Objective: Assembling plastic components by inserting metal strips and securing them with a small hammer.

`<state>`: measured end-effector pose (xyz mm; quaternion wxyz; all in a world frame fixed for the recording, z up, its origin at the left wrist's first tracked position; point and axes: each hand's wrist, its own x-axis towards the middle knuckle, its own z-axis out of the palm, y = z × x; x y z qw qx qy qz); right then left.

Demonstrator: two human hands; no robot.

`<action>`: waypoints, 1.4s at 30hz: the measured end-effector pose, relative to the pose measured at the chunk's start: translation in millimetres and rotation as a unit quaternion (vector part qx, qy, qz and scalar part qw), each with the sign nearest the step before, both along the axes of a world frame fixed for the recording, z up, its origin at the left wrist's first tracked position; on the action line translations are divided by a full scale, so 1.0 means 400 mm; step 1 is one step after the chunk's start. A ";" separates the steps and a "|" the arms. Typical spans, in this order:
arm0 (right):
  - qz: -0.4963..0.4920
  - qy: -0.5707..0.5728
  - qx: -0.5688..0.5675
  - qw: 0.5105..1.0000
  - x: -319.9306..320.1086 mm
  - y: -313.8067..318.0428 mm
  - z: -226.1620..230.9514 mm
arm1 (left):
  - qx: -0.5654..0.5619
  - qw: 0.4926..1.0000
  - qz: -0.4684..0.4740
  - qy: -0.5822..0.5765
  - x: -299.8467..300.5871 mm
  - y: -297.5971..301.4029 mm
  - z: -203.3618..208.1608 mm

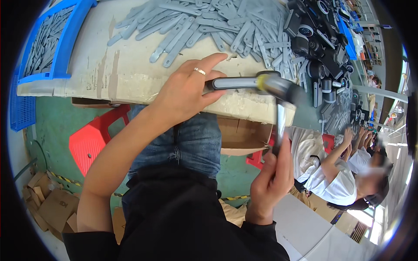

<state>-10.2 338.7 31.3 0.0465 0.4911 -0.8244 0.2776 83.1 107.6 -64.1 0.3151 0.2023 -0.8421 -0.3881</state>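
My left hand [185, 89], with a ring on one finger, is closed on the end of a black handle-shaped part with a grey inlay [237, 83]. That part lies across the front edge of the worktable [143, 85]. My right hand [272, 180] grips the metal shaft of a mallet [281, 90], whose head is blurred, yellow at one end and black at the other. The mallet head overlaps the part's right end; whether they touch I cannot tell. Beyond my hands spreads a loose pile of flat grey strips [187, 35].
A blue crate [61, 52] of grey strips stands at the table's left. Black devices with round dials [322, 56] are heaped at the right. Beneath the table are a red stool [91, 139] and a cardboard box [244, 135]. A person in white [337, 185] sits to the right.
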 end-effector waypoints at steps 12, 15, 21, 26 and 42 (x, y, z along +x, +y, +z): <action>0.039 -0.018 0.124 0.991 -0.001 -0.052 -0.065 | 0.075 0.997 -0.005 0.001 0.000 0.006 -0.013; 0.035 0.006 0.036 0.999 0.017 -0.031 -0.012 | -0.008 0.999 -0.014 0.029 -0.006 -0.002 -0.015; 0.003 -0.093 0.120 0.988 -0.010 -0.033 -0.039 | 0.043 0.998 -0.016 0.033 -0.006 0.005 -0.029; -0.097 -0.227 -0.011 0.969 -0.023 0.017 -0.019 | -0.172 0.980 -0.036 0.094 -0.016 -0.006 -0.017; -0.015 -0.024 0.076 0.997 -0.023 -0.003 -0.102 | -0.131 0.984 -0.048 0.106 -0.022 -0.018 -0.028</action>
